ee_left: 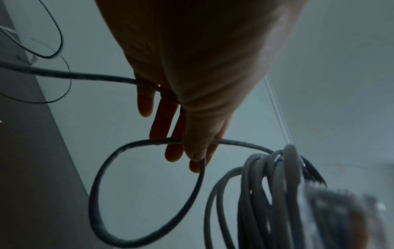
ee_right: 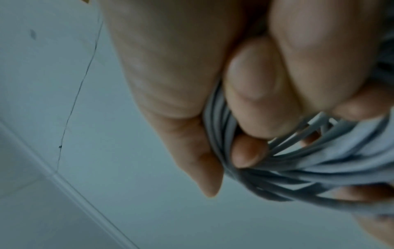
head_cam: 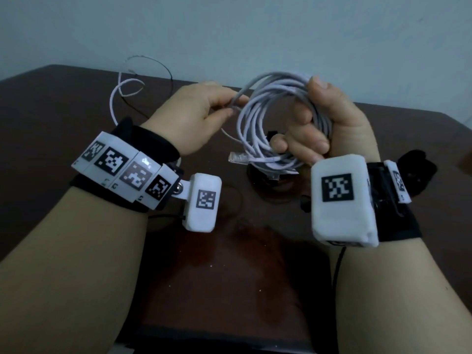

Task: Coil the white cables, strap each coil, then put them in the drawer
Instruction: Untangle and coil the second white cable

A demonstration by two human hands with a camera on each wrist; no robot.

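Observation:
My right hand (head_cam: 319, 118) grips a coil of white cable (head_cam: 258, 129) of several loops, held upright above the dark brown table (head_cam: 63, 103). Its fingers curl through the coil (ee_right: 319, 165) and the thumb lies over the top. A clear plug (head_cam: 238, 157) sticks out at the coil's bottom left. My left hand (head_cam: 204, 108) pinches the loose strand (head_cam: 236, 102) just left of the coil; in the left wrist view this strand (ee_left: 119, 151) forms a fresh loop beside the coil (ee_left: 266, 193). The rest of the white cable (head_cam: 113, 103) trails over the table at the back left.
A thin black wire (head_cam: 163, 70) arcs at the table's far edge against the pale wall. A small black object (head_cam: 272, 135) lies on the table under the coil, mostly hidden. A dark item (head_cam: 416, 172) sits beside my right wrist. No drawer is in view.

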